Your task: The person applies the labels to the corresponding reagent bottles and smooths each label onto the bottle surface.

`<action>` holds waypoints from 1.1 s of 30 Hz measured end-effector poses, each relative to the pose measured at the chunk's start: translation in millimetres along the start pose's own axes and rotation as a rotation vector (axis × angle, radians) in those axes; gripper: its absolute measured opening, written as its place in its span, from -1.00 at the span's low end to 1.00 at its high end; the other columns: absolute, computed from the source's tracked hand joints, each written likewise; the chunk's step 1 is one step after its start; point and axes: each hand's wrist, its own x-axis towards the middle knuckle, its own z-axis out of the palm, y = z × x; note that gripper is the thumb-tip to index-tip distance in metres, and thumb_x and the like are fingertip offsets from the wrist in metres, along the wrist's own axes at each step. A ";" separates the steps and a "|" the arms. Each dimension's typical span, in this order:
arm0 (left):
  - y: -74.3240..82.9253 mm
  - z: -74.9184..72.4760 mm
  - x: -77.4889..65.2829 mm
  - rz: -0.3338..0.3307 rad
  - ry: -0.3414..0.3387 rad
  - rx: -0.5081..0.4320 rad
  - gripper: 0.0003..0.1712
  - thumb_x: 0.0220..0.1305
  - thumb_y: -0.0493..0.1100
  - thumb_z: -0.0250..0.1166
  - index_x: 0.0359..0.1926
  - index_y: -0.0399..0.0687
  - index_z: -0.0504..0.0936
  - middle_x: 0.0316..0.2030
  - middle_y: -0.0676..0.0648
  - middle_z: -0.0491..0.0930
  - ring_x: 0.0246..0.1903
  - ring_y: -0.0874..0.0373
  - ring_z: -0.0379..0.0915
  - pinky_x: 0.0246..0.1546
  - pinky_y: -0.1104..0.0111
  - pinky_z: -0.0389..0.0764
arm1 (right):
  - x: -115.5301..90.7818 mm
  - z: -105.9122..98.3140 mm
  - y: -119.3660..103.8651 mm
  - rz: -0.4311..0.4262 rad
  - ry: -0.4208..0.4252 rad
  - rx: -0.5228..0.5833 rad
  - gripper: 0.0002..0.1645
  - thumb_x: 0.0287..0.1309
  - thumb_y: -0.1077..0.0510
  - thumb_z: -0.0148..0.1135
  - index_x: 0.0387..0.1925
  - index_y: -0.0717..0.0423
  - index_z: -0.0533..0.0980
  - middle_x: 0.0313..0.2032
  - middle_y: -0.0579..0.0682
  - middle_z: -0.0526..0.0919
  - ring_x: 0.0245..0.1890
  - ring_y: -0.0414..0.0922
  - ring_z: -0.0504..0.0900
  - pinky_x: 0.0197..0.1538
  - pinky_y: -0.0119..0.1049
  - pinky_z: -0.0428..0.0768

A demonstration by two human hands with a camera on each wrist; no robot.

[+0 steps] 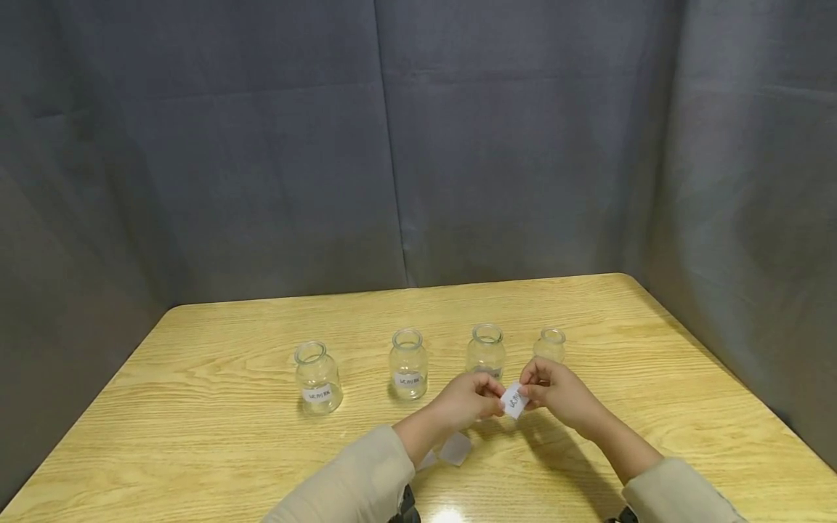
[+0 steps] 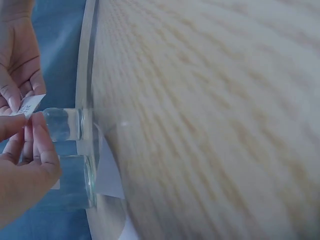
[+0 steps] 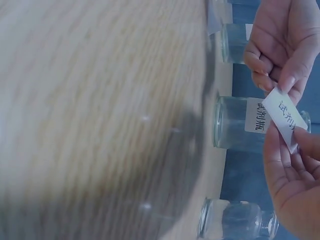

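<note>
A small white paper label [image 1: 514, 401] with dark handwriting is held up tilted between both hands. My left hand [image 1: 466, 401] pinches its left edge between thumb and fingers. On the opposite edge, my right hand [image 1: 564, 396] pinches it near the corner. In the right wrist view the writing on the label [image 3: 284, 116] faces the camera, partly covered by the right thumb. Just behind the hands stands a glass jar [image 1: 486, 352] bearing a similar label. The rightmost glass jar [image 1: 549, 344] is partly hidden by the right hand; no label shows on it.
Two more labelled glass jars stand upright to the left, a middle jar [image 1: 408, 363] and a far-left jar [image 1: 318, 378]. White paper pieces [image 1: 455, 448] lie on the wooden table [image 1: 196, 436] beside the left forearm. Dark curtains [image 1: 261, 181] hang around the table's back and sides.
</note>
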 end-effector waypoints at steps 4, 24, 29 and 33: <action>1.8 -0.1 1.3 0.013 0.026 0.007 -0.89 0.07 -0.37 0.14 -0.32 -0.23 0.50 -0.49 -0.02 0.44 -0.44 0.19 0.42 -0.39 0.37 0.45 | -0.9 -0.3 -1.2 0.021 0.033 0.031 -0.91 0.08 0.38 0.01 -0.40 0.34 0.28 -0.36 0.15 0.41 -0.35 -0.05 0.49 -0.28 -0.21 0.52; 9.8 -5.7 2.7 0.091 0.062 -0.108 -0.88 0.12 -0.30 0.14 -0.29 -0.27 0.49 -0.42 -0.02 0.49 -0.40 0.21 0.45 -0.29 0.39 0.48 | -5.2 0.2 -5.5 -0.019 0.052 0.000 -0.78 0.01 0.41 0.06 -0.24 0.36 0.32 -0.42 0.13 0.42 -0.39 -0.04 0.50 -0.32 -0.23 0.52; 11.7 -8.3 0.9 0.075 0.044 -0.174 -0.86 0.13 -0.32 0.12 -0.29 -0.33 0.47 -0.41 -0.05 0.49 -0.42 0.20 0.46 -0.26 0.34 0.49 | -6.5 0.2 -6.5 -0.028 0.066 0.037 -0.80 0.01 0.40 0.07 -0.30 0.38 0.27 -0.45 0.11 0.44 -0.43 -0.07 0.47 -0.35 -0.24 0.50; 12.7 -8.2 0.4 0.048 0.037 -0.211 -0.86 0.12 -0.36 0.12 -0.29 -0.38 0.47 -0.44 -0.07 0.48 -0.46 0.20 0.47 -0.25 0.27 0.49 | -8.6 -0.6 -7.0 -0.027 0.058 0.041 -0.80 0.02 0.39 0.06 -0.30 0.38 0.26 -0.46 0.10 0.44 -0.43 -0.07 0.47 -0.35 -0.24 0.49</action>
